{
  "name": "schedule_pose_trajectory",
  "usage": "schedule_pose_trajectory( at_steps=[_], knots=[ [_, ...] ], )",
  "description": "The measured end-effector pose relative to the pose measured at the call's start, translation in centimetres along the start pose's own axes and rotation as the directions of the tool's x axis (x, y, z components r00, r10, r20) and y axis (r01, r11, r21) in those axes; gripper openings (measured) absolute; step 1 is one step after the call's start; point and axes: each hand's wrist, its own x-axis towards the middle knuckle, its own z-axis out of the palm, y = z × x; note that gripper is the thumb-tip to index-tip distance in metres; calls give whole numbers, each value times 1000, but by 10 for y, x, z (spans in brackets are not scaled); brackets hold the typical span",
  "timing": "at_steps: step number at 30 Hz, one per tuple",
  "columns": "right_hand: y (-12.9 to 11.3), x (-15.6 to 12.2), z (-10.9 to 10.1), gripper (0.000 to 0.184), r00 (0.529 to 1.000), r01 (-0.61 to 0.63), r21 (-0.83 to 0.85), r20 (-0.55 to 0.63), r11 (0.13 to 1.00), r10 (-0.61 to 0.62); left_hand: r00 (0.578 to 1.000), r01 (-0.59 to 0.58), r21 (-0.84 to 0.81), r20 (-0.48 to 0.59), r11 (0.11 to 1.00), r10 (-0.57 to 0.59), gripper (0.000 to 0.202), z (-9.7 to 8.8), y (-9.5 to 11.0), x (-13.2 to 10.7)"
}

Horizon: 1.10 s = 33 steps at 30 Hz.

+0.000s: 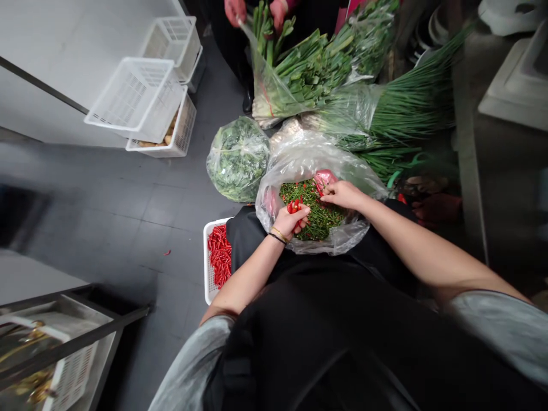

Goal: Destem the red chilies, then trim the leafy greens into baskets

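A clear plastic bag (299, 162) rests on my lap, holding green chili stems (319, 220) and some red chilies. My left hand (290, 221) is closed around several small red chilies (294, 206) at the bag's near left side. Over the bag's middle, my right hand (342, 194) pinches a red chili (322, 191) between its fingertips. A white basket (208, 268) with a layer of destemmed red chilies (220, 255) sits on the floor to my left, partly hidden by my black apron.
A tied bag of greens (238, 158) lies ahead. Beyond it are bagged scallions (299, 74) and chives (406, 108); another person's hands (257, 10) handle scallions at the top. Stacked white baskets (145, 94) stand far left, a metal rack (64, 337) near left.
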Motion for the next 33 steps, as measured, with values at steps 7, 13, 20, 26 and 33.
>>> schedule_pose_trajectory(
  at_steps=[7, 13, 20, 26, 33],
  knots=[
    [-27, -41, 2, 47, 996, 82, 579, -78, 811, -45, 995, -81, 121, -49, 989, 87, 36, 7, -11, 15],
    [-34, -59, 25, 46, 973, 89, 608, 118, 789, -200, 1000, -11, -127, -28, 992, 7, 42, 1, -9, 8],
    [-34, -74, 19, 39, 805, 592, 40, 18, 805, -593, 978, 140, 35, 151, 989, -144, 42, -5, -4, 2],
    [-54, -76, -4, 31, 684, 672, -11, 393, 740, -615, 981, 131, 92, 132, 987, -142, 41, -3, -11, 5],
    [-24, 0, -23, 49, 951, 116, -312, 309, 943, -15, 980, 144, 66, 132, 987, -152, 31, -4, -2, 2]
  ],
)
